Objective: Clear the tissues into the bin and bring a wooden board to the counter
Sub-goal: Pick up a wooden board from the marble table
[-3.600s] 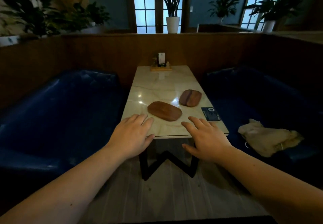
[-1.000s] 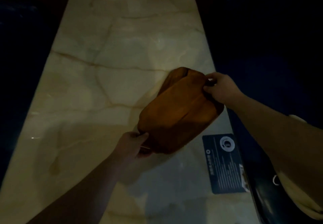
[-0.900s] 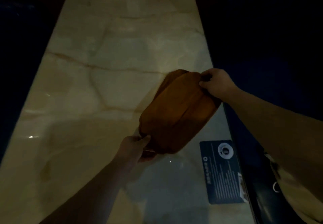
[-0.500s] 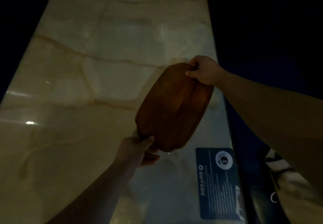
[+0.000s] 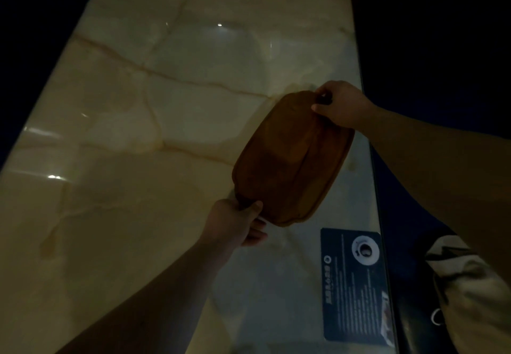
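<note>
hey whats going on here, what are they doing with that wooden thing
A person grips a wooden board at opposite ends, the left hand at the near end and the right hand at the far end, over a marble table. A dark printed card lies near the table's right edge. No tissues or bin are visible.

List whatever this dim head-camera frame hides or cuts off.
- Brown oval wooden boards: whether one or two are stacked; darkness.
- Dark blue printed card: text too small.
- Beige cloth bag: cut by right edge.
- Left hand fingers: under board.
</note>
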